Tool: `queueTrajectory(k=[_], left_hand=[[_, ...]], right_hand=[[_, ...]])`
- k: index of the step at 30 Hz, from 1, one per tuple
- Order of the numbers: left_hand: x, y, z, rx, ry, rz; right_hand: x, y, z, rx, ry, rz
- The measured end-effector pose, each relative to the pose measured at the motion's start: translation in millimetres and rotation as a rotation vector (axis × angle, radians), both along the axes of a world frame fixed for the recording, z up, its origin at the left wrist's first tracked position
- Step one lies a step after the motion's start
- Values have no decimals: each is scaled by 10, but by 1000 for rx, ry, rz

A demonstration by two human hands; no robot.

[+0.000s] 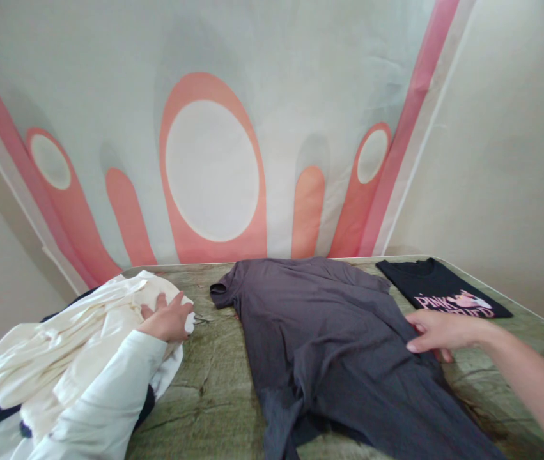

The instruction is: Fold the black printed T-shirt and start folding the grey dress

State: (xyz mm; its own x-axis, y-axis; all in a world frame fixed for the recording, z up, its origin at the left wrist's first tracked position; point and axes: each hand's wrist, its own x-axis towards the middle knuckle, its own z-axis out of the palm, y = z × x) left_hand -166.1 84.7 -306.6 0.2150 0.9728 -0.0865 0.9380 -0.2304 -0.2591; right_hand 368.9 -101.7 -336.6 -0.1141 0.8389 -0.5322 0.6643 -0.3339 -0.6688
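Clothes pile (84,326) at left on the bench (209,370), spread shirt (310,300) mid-bench, folded shirt (410,281) at far right, backdrop (211,172) behind

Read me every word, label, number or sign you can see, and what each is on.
"PINK": pink letters on the folded black shirt.
Lower line, same shirt: blurred and partly behind the right hand, unreadable.
No text seen on the dark grey shirt, cream garment or backdrop.

In front of me I see a big gray picture sheet (281,83) with orange-pink shapes (309,211). The middle one is widest and has a big white oval (211,169) in it. Pink stripes (418,96) run down both sides. Past them I see plain, pale walls (506,160). My table (218,383) looks greeny-brown.
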Motion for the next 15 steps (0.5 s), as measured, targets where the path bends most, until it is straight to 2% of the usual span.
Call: queueTrajectory(k=[5, 8, 10, 12, 14, 15], left_hand=[[27, -37, 28, 42, 18, 17], [167, -130, 42, 87, 37, -50], [356, -236, 34, 71, -58, -219], [602, -379, 13, -19, -243, -477], [858, -547, -12, -133, -439, -699], [973, -633, -22, -171, -519, -766]], right_hand=[[-105, 108, -16, 215, -113, -65], [-132, 92, -22, 218, -132, -9], [-122, 45, -28, 87, -101, 47], [-79, -2, -31, -65, -65, 78], [-7, -15, -25, -117, -71, 45], [35, 1, -19, -90, -92, 3]])
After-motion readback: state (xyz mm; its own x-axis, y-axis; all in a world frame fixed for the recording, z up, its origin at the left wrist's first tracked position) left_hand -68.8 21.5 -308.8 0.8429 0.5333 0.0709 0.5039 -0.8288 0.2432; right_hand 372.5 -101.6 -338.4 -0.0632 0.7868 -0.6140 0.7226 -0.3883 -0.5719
